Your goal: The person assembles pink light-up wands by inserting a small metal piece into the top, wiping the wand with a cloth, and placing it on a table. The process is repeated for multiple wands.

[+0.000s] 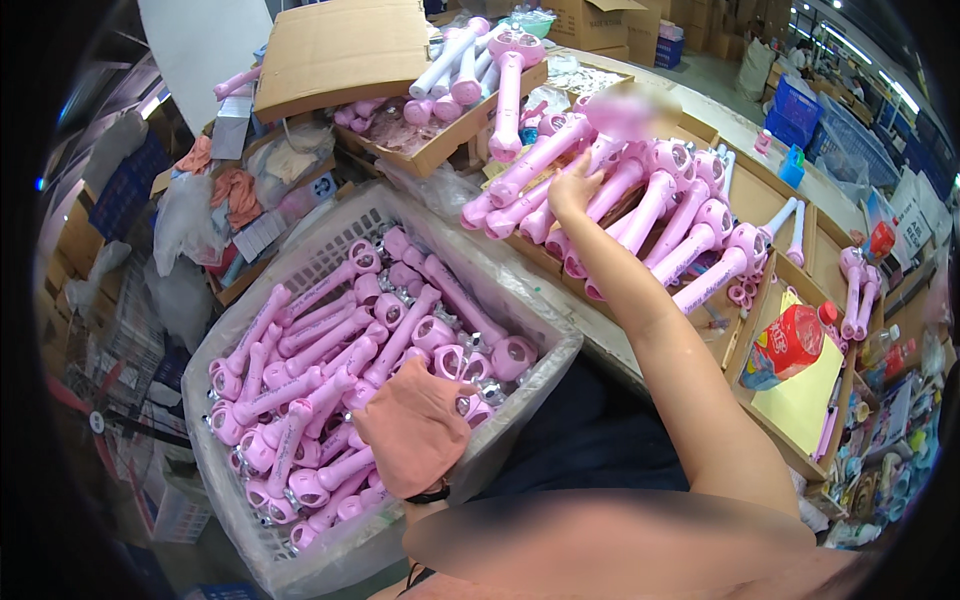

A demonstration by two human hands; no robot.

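My right hand [574, 187] reaches over a pile of pink toy wands [690, 215] on the workbench. Its fingers close around the handle of one pink wand [603, 150], whose head end is blurred. A salmon-coloured cloth [415, 425] covers the place where my left hand would show, above a dark band, so its fingers are hidden. Below the cloth, a large pale basket [540, 375] lined with plastic holds many more pink wands [325, 340] with round windowed heads and silvery parts.
An open cardboard box [440, 160] at the back holds pink and white wand parts. A red bottle [790, 345] lies over yellow paper in a tray [745, 365] at the right. Plastic bags and cloths crowd the left; blue crates [795, 112] stand far right.
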